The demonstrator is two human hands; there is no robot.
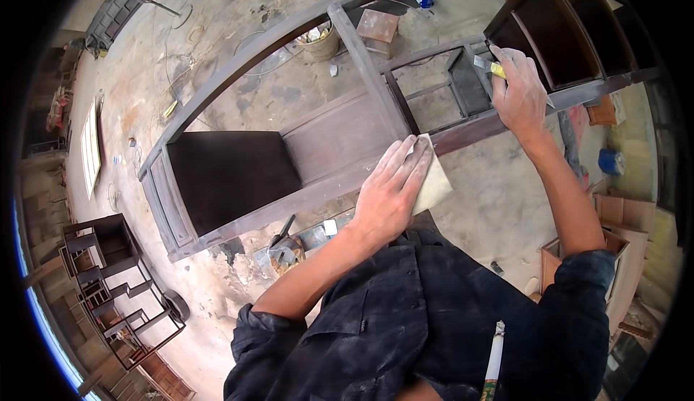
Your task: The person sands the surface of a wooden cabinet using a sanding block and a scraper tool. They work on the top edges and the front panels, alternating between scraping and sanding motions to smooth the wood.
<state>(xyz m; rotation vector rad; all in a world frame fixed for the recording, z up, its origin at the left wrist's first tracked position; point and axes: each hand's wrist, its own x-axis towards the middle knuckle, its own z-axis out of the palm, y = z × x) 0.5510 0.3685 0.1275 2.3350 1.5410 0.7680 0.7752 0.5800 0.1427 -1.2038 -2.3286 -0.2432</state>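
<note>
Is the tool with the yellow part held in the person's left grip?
No, the yellow tool is in the right grip, while the left grip lies over a pale sheet.

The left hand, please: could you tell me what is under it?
Part of a pale sheet shows beneath the left hand, at the near wooden rail. Whatever stretch of sheet and rail the hand covers cannot be seen.
</note>
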